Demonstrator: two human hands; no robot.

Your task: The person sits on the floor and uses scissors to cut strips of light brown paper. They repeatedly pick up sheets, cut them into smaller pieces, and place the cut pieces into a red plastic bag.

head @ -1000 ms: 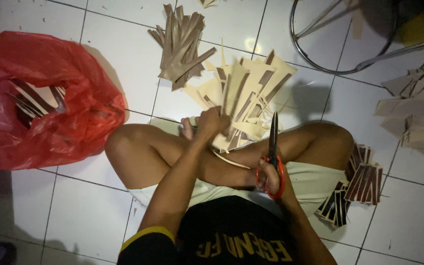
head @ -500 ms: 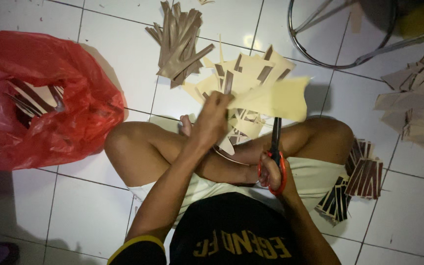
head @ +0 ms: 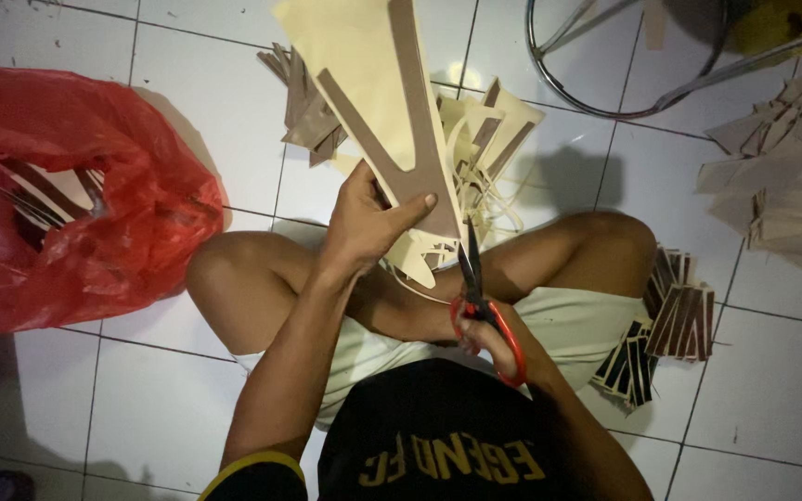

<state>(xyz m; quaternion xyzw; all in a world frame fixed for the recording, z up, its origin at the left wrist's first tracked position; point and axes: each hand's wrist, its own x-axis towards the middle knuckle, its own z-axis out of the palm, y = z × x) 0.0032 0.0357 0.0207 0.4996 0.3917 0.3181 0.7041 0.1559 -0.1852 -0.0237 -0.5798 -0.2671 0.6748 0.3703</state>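
Pinching a big cream-coloured paper sheet with a brown Y-shaped strap shape on it (head: 378,102), the left hand (head: 368,223) has its thumb pressed flat across the front near the sheet's lower end and the other fingers tucked behind, so that grip is closed tight on the sheet. It's held up over the crossed bare legs, tilted toward the far edge of the white tiled floor (head: 187,111), and its top runs out of the picture.

Right hand (head: 494,339) has its fingers through the red loop handles of a pair of scissors with dark blades (head: 477,297), closed around them. Blades point up and meet the bottom edge of the sheet, right next to the left thumb. Can't really tell how far apart the blades are, it's pretty dark there.

Stuff around: a crumpled red plastic bag (head: 85,204) sits by the left edge of the floor with more cut pieces poking out of its mouth. Behind the raised sheet there's a loose heap of cream and brown cut-outs (head: 485,139), with a small pile of brown offcuts (head: 303,107) just left of it. Two stacks of dark brown strips (head: 666,325) lie beside the right knee, a pale pile of paper pieces (head: 782,176) sits at the right edge, and a chrome ring of a stool base (head: 624,56) is at the far right corner.
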